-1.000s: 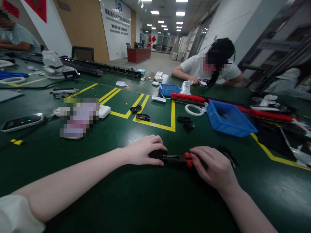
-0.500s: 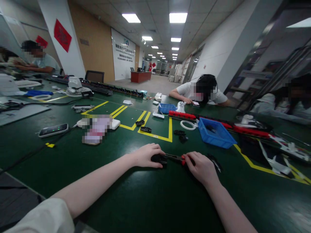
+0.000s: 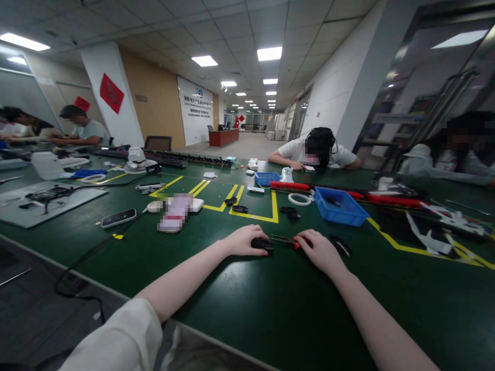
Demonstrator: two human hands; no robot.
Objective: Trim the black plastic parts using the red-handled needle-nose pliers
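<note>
My left hand (image 3: 246,240) is closed around a small black plastic part (image 3: 264,245), holding it just above or on the green tabletop; I cannot tell which. In my right hand (image 3: 320,252) is a pair of long-nose pliers (image 3: 285,240) with red handles. Their jaws point left toward the black part, slightly parted and a short gap away from it. Most of the pliers' handles are hidden under my fingers. Beyond my hands lie more black parts, one of them (image 3: 240,209) inside a yellow-taped outline.
A blue bin (image 3: 340,207) stands beyond my right hand, near a white ring (image 3: 299,199) and a long red strip (image 3: 394,200). To the left are a phone (image 3: 175,214) and a dark-screened device (image 3: 119,218) with a cable. A co-worker (image 3: 320,147) leans on the far side.
The pliers' jaws have come away from the black part and opened a little. My left hand still holds the part. The head view has shifted, showing more of the table's near left edge.
</note>
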